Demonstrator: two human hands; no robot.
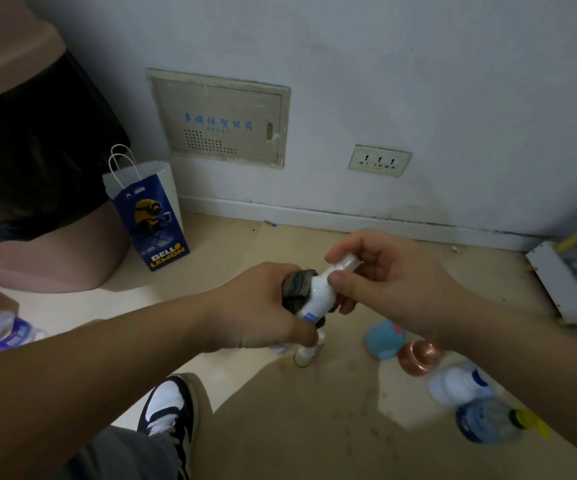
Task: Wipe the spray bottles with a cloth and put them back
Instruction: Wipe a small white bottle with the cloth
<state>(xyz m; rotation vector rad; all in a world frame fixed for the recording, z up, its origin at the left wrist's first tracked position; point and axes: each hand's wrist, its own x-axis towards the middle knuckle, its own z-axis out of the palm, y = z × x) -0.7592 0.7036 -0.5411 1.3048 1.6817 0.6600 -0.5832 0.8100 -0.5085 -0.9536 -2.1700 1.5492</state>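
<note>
I held the small white spray bottle [318, 297] up over the floor [280, 393], my left hand [257, 306] gripping a dark cloth [297, 289] round its body and my right hand [391, 282] pinching its clear cap [347, 263], and it looked light, hard and slippery, best held round the middle.

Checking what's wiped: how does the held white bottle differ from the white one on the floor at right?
The held bottle is lifted and tilted; the floor bottle is set down. The held bottle has a cloth pressed on it by the left hand and the right hand pinching its cap; the floor bottle is untouched. Both are white.
</note>
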